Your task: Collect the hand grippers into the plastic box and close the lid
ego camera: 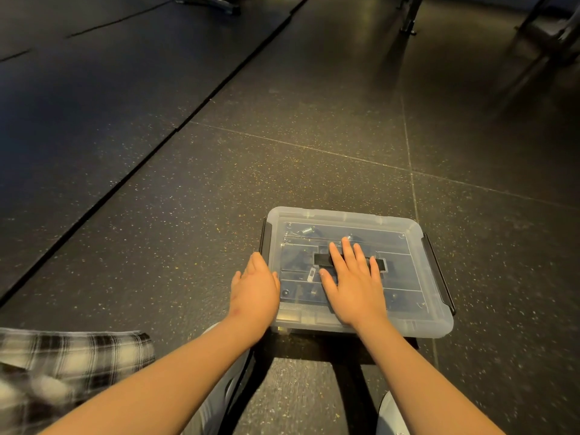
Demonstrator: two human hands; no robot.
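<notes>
A clear plastic box (417,321) sits on the dark speckled floor with its translucent lid (395,233) lying flat on top. Through the lid I make out dark hand grippers (298,262) with metal springs inside. My right hand (351,281) rests flat on the lid's middle, fingers straight and spread over a black handle recess. My left hand (254,290) is at the box's left side, fingers straight, touching the area by the black left latch (265,237). The black right latch (439,271) runs along the right side.
A black mat (94,89) with a raised edge covers the floor to the left. Plaid fabric (62,365) lies at the lower left. My light shoes (392,416) show at the bottom. Dark furniture legs (408,20) stand at the far top right.
</notes>
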